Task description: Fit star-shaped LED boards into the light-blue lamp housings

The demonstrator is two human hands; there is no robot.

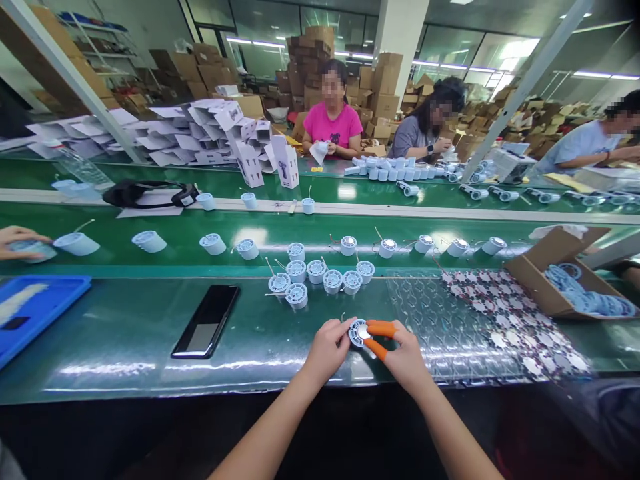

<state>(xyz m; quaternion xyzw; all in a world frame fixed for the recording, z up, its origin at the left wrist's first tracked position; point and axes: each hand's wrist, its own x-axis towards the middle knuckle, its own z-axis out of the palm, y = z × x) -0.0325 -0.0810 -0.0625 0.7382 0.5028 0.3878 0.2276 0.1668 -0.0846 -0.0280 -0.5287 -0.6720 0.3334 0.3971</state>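
Note:
Between my two hands, above the front of the green bench, is a light-blue round plastic housing (357,335) with a silvery disc in its face. My left hand (329,349) grips its left side with thumb and fingers. My right hand (401,348), with orange finger cots on two digits, pinches it from the right. A thin wire sticks up from the housing's far edge. Just beyond my hands stands a cluster of similar light-blue housings (333,281), several with wires sticking out.
A black phone (206,321) and a blue tray (37,307) lie to the left. On the right are a clear blister sheet (425,327), many small circuit boards (520,320) and a cardboard box (555,280) of blue rings. Housings line the green belt (115,257); another person's hand (23,243) touches one. Co-workers sit opposite.

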